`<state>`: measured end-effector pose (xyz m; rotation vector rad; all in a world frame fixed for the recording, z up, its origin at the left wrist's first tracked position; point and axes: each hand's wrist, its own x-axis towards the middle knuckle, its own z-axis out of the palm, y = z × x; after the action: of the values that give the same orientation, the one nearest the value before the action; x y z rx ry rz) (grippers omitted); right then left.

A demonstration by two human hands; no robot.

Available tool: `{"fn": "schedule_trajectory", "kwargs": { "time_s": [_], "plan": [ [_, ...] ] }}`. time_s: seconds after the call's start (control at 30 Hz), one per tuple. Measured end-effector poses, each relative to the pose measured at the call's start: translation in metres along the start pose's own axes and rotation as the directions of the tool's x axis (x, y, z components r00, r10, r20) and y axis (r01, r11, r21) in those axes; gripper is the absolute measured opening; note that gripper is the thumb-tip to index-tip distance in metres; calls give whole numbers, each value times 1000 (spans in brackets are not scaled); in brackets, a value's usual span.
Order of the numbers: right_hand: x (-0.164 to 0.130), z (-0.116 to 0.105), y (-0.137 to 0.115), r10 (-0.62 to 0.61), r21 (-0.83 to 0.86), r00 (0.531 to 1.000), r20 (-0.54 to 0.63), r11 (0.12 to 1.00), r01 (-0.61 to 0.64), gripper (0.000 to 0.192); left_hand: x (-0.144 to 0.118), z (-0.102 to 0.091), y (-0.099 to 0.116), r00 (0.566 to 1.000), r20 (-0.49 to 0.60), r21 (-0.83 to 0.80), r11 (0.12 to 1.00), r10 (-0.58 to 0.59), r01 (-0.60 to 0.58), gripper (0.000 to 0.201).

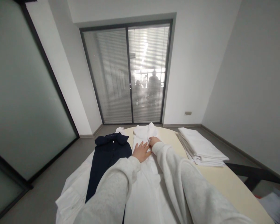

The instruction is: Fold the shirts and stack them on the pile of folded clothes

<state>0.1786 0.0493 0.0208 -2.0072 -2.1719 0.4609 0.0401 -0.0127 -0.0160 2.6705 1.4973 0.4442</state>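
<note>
No legible text, labels or numbers anywhere in view.

Checked each surface in turn: white shirt under the hands carries no print or tag that can be read; navy shirt beside it is plain, collar label not visible; stack of folded white cloth shows no marking; table bare of stickers or lettering; small wall plate near the door too small to make out any writing; glass door with blinds shows no sign or decal; grey sleeves show no logo. Nothing legible at this resolution.
</note>
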Motion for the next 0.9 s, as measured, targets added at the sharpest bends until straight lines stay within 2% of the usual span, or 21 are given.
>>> {"fn": "schedule_trajectory", "kwargs": {
  "time_s": [0.13, 0.27, 0.3, 0.37, 0.43, 0.47, 0.5, 0.57, 0.63, 0.7, 0.8, 0.9],
  "plan": [
    [-10, -7, 5, -57, 74, 997, 58, 996, 52, 44, 0, -3, 1, 1000, 10, -49, 998, -25, 26, 52],
    [-22, -34, 24, -107, 217, 975, 195, 974, 63, 39, -1, -5, 2, 999, 22, -78, 996, -35, 36, 50],
    [-27, -42, 32, -121, 280, 956, 266, 959, 44, 38, -1, -5, 2, 999, 25, -80, 996, -35, 37, 49],
    [-38, -54, 48, -154, 396, 883, 443, 918, -38, 40, -1, -6, 3, 999, 25, -77, 996, -38, 39, 49],
    [-52, -58, 59, -171, 405, 811, 559, 910, -87, 41, 0, -6, 3, 999, 26, -75, 996, -38, 40, 49],
    [-61, -57, 62, -169, 362, 804, 571, 930, -62, 41, 0, -6, 3, 999, 30, -75, 996, -39, 41, 49],
    [-70, -53, 62, -166, 296, 818, 551, 955, -6, 40, 0, -5, 3, 999, 35, -79, 996, -41, 44, 49],
    [-88, -40, 55, -177, 93, 883, 434, 984, 152, 40, 1, -5, 3, 998, 47, -97, 994, -50, 54, 50],
    [-106, -25, 43, -208, -165, 939, 274, 952, 259, 45, 2, -6, 4, 996, 43, -128, 988, -77, 82, 52],
    [-120, -15, 33, -232, -321, 955, 186, 904, 282, 47, 1, -7, 4, 996, 5, -161, 983, -92, 92, 55],
    [-133, -16, 32, -261, -344, 942, 212, 882, 321, 45, 0, -8, 5, 998, -48, -155, 988, -34, 26, 57],
    [-144, -30, 48, -245, -269, 917, 314, 903, 334, 38, -1, -8, 7, 999, -32, -117, 993, 27, -30, 43]
  ]
}}
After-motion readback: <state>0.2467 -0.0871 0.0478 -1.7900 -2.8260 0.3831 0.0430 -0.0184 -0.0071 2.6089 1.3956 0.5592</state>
